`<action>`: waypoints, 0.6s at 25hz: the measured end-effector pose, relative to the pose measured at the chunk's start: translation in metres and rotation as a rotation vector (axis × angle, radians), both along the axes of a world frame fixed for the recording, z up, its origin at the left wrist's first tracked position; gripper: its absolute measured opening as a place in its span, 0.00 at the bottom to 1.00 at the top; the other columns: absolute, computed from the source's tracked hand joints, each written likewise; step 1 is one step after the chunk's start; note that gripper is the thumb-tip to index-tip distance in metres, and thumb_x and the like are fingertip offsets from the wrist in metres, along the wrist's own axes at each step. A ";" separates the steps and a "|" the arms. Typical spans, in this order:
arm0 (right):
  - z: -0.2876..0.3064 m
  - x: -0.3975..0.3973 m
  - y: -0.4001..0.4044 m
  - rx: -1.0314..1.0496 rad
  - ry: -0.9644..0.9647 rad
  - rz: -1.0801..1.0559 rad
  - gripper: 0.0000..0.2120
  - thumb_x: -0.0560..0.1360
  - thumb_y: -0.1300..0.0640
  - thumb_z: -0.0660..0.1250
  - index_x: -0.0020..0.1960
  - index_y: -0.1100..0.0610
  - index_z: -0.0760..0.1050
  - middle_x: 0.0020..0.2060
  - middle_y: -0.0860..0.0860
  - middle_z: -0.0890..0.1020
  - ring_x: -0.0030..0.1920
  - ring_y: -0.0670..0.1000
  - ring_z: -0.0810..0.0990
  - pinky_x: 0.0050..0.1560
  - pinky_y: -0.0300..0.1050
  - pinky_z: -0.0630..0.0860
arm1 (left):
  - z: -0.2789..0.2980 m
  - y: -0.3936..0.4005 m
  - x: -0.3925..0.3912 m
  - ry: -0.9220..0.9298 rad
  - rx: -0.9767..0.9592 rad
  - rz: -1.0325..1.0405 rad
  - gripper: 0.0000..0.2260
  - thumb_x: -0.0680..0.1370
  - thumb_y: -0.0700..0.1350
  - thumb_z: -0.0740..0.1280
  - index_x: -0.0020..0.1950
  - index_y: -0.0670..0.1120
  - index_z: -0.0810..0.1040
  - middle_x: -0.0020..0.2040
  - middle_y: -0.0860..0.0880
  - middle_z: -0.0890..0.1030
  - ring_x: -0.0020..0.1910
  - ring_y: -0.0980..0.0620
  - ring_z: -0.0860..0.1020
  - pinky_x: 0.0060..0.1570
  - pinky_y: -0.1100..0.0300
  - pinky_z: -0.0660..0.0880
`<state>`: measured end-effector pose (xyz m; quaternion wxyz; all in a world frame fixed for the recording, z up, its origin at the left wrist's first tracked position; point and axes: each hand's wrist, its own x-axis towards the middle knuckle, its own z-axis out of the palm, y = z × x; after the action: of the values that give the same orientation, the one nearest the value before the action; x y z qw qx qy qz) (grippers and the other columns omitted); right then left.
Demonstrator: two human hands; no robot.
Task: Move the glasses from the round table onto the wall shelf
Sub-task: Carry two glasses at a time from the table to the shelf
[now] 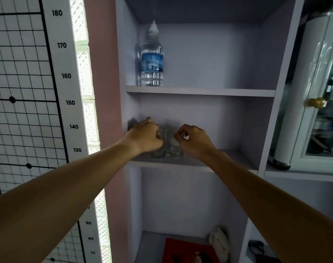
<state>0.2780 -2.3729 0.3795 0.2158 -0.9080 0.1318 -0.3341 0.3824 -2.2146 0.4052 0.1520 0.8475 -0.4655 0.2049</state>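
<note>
A height chart (67, 76) runs down the wall at far left. My left hand (144, 137) is wrapped around the left glass (160, 147), fingers closed on its side. That glass stands on the middle shelf (228, 158), touching the right glass (174, 149) beside it. My right hand (194, 141) pinches the right glass at its rim, thumb and fingers curled in. A water bottle (152, 59) stands on the shelf above. At far right is a glass-door cabinet (317, 103).

Left hand (144, 137) grips left glass (160, 143); right hand (195, 141) grips right glass (175, 149) on shelf (228, 158).
</note>
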 end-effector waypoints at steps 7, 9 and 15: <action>0.000 0.019 0.015 0.040 -0.040 0.061 0.11 0.76 0.45 0.66 0.55 0.49 0.75 0.50 0.50 0.80 0.49 0.52 0.79 0.44 0.43 0.72 | 0.007 0.021 0.001 -0.240 0.024 0.042 0.12 0.71 0.55 0.66 0.36 0.46 0.79 0.35 0.50 0.78 0.34 0.51 0.76 0.42 0.54 0.78; -0.001 0.023 0.017 0.050 -0.044 0.071 0.13 0.77 0.45 0.66 0.57 0.50 0.74 0.51 0.51 0.81 0.49 0.53 0.79 0.44 0.43 0.73 | 0.006 0.023 -0.001 -0.352 0.008 0.037 0.13 0.70 0.55 0.68 0.44 0.46 0.79 0.43 0.48 0.80 0.42 0.48 0.77 0.46 0.51 0.78; -0.006 0.030 0.017 0.091 -0.065 0.100 0.16 0.76 0.43 0.67 0.59 0.50 0.73 0.54 0.53 0.80 0.50 0.53 0.79 0.43 0.42 0.72 | 0.003 0.024 0.003 -0.367 0.006 0.071 0.11 0.72 0.48 0.71 0.50 0.46 0.73 0.39 0.47 0.80 0.38 0.43 0.80 0.40 0.54 0.75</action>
<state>0.3078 -2.3562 0.3735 0.2772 -0.8914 0.0941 -0.3460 0.3856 -2.1902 0.4086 0.0550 0.8122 -0.4558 0.3599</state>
